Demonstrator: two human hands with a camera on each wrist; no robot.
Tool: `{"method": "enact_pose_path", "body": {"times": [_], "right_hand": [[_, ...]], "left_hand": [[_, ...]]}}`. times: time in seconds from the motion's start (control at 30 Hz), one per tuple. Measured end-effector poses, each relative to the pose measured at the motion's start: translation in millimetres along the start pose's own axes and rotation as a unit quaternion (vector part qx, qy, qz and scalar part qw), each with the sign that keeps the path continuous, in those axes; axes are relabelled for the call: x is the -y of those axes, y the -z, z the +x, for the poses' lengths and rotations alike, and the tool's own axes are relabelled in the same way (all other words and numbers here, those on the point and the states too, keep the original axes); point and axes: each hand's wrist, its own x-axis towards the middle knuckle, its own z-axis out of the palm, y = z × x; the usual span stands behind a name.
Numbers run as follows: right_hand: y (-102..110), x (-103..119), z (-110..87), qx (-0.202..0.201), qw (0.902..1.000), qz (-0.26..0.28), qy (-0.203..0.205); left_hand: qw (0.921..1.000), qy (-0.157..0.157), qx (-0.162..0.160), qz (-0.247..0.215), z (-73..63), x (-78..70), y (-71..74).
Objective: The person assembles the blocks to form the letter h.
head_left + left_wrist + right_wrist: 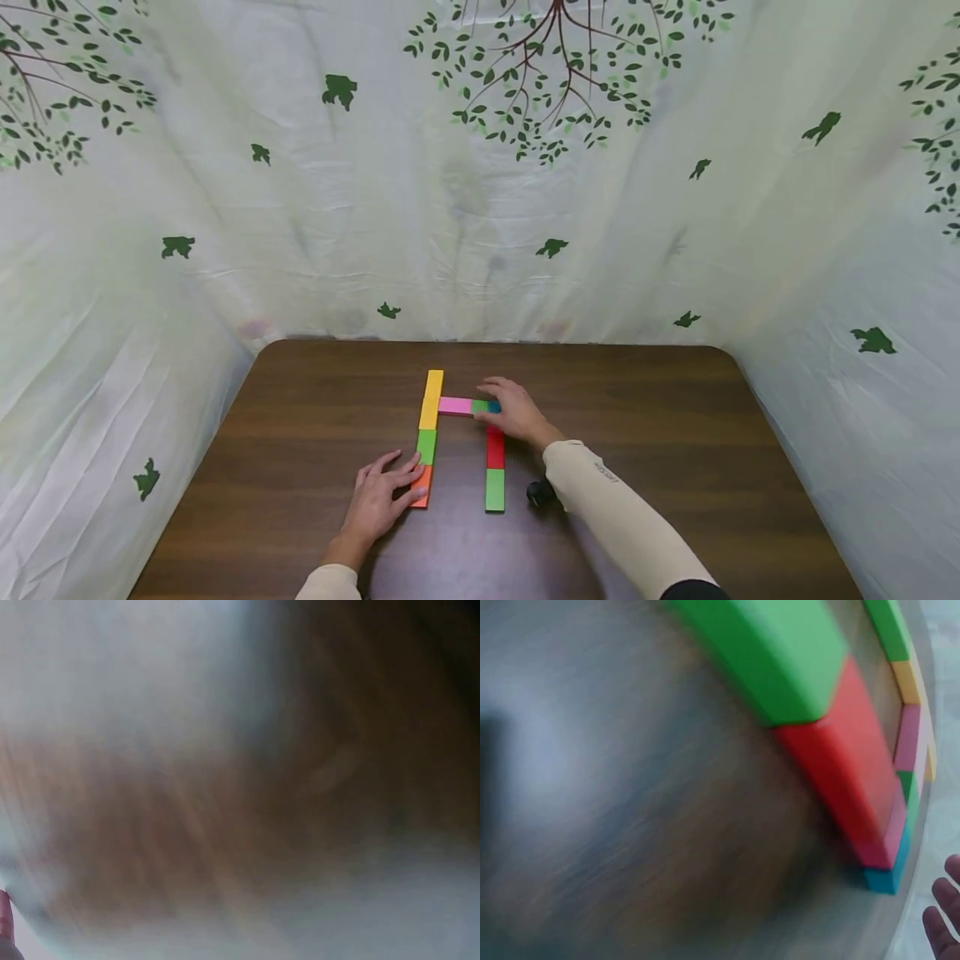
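Coloured flat blocks form an h-like outline on the table. The left column runs from yellow (431, 400) through a green block (426, 447) to an orange block (423, 498). A pink block (455, 406), a small green block (479, 407) and a blue block (493, 407) make the crosspiece. Below it are a red block (495, 450) and another green block (495, 490). My left hand (378, 500) lies by the orange block, fingers spread and fingertips at its edges. Over the blue end reaches my right hand (517, 412), its fingers extended; whether they touch is unclear.
The brown wooden table (637, 400) has rounded far corners. A pale curtain (480, 217) with leaf and bird prints surrounds it. A small black object (540, 493) shows beside the right sleeve. The left wrist view is badly blurred.
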Motion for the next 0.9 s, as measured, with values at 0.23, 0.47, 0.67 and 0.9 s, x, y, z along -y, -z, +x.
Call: {"method": "enact_pose_path", "body": {"times": [0.23, 0.47, 0.67, 0.9], "right_hand": [[3, -3, -40.5, 0.035, 0.9980, -0.040, 0.035], [0, -4, -68.4, 0.063, 0.9937, -0.069, 0.061], [-8, -3, -77.9, 0.079, 0.9905, -0.092, 0.066], [-17, -2, -87.4, 0.096, 0.9855, -0.115, 0.080]], "left_hand": [[0.9998, -0.012, -0.017, -0.001, 0.0, 2.9, 0.0], [0.9999, -0.009, -0.014, 0.004, -0.3, 2.7, 1.5], [1.0000, -0.001, -0.004, 0.002, -0.7, 1.2, -0.1], [0.9998, -0.010, -0.015, 0.011, 0.2, -0.2, -2.2]]}}
